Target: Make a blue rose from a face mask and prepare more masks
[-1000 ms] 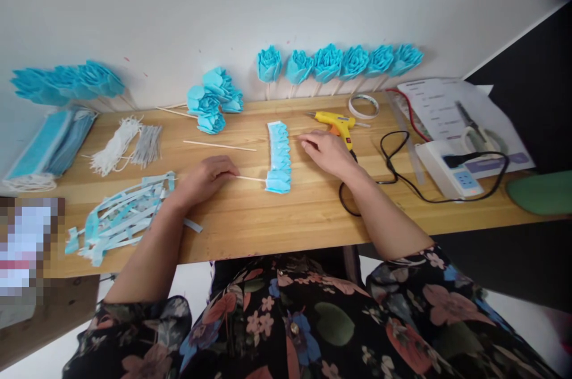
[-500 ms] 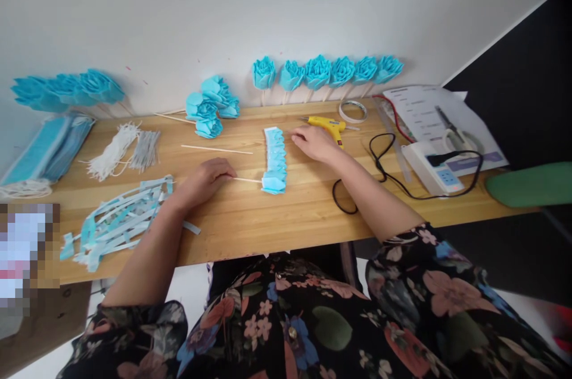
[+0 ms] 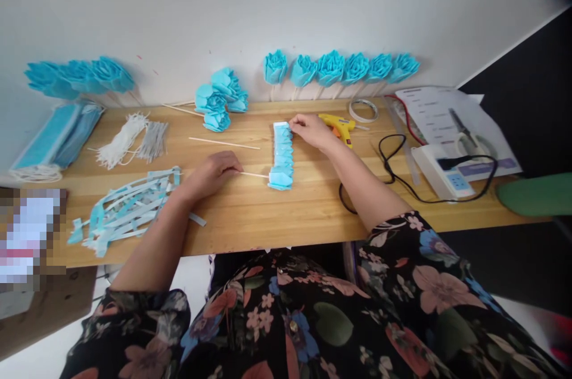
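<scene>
The left hand (image 3: pixel 210 173) pinches a wooden stick (image 3: pixel 255 175) whose tip meets the near end of a blue petal strip (image 3: pixel 281 155) lying lengthwise on the counter (image 3: pixel 286 212). The right hand (image 3: pixel 310 129) closes its fingertips on the strip's far end, beside the glue gun (image 3: pixel 337 126). Judging by this, the strip should be kept taut and the stick square to it.

Bare worktop (image 3: pixel 277 218) runs along the front edge, from the scrap strips (image 3: pixel 125 212) near the left corner to the black cord (image 3: pixel 393 170) loop right of middle. Mid-worktop, the folded blue strip (image 3: pixel 280 155) on its thin stick (image 3: pixel 254 174) blocks passage, with a loose stick (image 3: pixel 223 143) behind-left. Paper flowers (image 3: pixel 339 68), glue gun (image 3: pixel 338 124) and tape roll (image 3: pixel 364 109) crowd the back edge.
</scene>
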Action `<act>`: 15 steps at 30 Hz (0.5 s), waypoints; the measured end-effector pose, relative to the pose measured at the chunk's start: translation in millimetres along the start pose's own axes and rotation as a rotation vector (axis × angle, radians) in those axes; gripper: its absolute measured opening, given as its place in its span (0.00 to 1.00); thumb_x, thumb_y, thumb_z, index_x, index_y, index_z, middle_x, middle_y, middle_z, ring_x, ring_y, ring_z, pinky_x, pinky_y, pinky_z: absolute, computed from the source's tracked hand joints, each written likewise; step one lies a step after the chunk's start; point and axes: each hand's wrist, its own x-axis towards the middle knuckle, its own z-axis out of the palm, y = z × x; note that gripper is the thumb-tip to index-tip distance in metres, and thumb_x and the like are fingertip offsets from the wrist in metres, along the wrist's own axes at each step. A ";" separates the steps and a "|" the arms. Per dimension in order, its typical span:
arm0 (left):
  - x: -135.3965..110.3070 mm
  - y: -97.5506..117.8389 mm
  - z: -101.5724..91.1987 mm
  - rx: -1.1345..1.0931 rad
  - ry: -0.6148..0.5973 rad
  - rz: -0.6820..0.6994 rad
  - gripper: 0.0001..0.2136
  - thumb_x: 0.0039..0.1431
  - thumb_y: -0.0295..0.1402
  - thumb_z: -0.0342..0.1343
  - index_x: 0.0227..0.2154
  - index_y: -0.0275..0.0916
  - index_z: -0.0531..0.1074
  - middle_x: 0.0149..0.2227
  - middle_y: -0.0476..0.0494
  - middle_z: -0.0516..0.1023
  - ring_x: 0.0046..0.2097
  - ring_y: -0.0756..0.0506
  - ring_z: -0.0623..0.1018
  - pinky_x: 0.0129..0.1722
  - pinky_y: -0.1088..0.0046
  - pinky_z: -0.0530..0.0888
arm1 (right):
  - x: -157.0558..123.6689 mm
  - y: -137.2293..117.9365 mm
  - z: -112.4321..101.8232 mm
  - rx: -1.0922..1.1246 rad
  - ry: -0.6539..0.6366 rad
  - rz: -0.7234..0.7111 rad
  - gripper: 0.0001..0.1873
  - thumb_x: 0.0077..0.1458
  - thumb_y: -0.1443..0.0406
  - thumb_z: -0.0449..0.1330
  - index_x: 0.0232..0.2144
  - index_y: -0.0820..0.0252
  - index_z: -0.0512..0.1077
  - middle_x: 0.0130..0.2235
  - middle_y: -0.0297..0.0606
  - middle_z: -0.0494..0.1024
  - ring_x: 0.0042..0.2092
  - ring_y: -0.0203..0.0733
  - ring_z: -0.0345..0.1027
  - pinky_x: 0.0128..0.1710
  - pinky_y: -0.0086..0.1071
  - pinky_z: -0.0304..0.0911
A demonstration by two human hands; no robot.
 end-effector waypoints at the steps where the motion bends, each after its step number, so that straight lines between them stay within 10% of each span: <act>1: -0.1 -0.9 0.6 0.002 0.004 0.007 0.10 0.67 0.31 0.50 0.32 0.36 0.75 0.34 0.43 0.77 0.37 0.46 0.76 0.40 0.70 0.72 | -1.7 0.6 -1.1 0.056 -0.008 0.001 0.08 0.58 0.65 0.57 0.31 0.60 0.76 0.36 0.38 0.82 0.38 0.40 0.73 0.38 0.30 0.64; 15: 0.3 1.9 0.8 0.040 -0.013 0.011 0.09 0.67 0.31 0.51 0.32 0.37 0.74 0.34 0.43 0.77 0.37 0.46 0.75 0.40 0.70 0.71 | -23.3 -9.0 3.1 0.720 0.030 0.264 0.06 0.59 0.63 0.63 0.32 0.57 0.70 0.28 0.30 0.75 0.29 0.33 0.72 0.27 0.25 0.71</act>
